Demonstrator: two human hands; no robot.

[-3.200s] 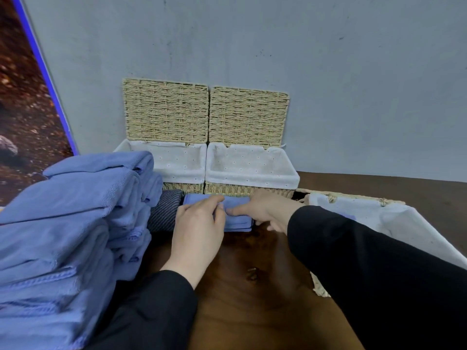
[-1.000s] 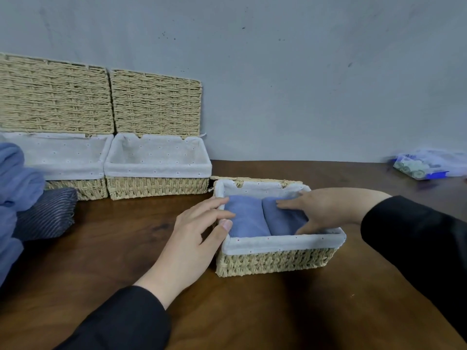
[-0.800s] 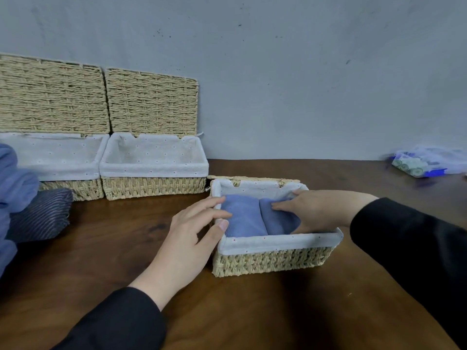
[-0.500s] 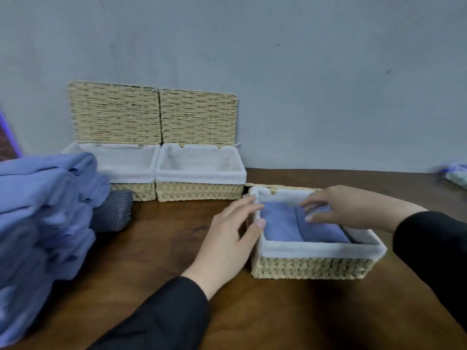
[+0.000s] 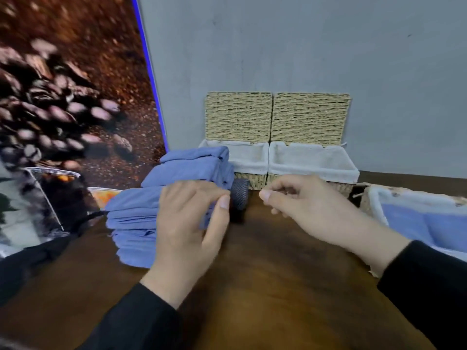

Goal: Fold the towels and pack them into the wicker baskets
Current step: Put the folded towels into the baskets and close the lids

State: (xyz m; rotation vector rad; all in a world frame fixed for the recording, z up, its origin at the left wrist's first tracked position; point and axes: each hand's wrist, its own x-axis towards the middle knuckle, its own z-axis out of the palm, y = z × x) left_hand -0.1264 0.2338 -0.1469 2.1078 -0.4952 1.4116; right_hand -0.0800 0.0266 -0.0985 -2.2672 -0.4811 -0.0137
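Head view: left hand (image 5: pixel 188 223) on near right edge of stack of folded blue cloth towels (image 5: pixel 156 205), fingers curled onto top towel, thumb pressed against its edge; pinch likely, blur prevents certainty. Right hand (image 5: pixel 310 210) hovers over brown wooden table (image 5: pixel 265 286), fingers loosely curled, holding nothing. Dark grey ribbed rolled towel (image 5: pixel 240 197) just right of stack. Two open lidded wicker baskets with white liners (image 5: pixel 313 162) at far wall. Third lined wicker basket (image 5: pixel 374 198) at right edge, holding folded blue towels (image 5: pixel 424 226).
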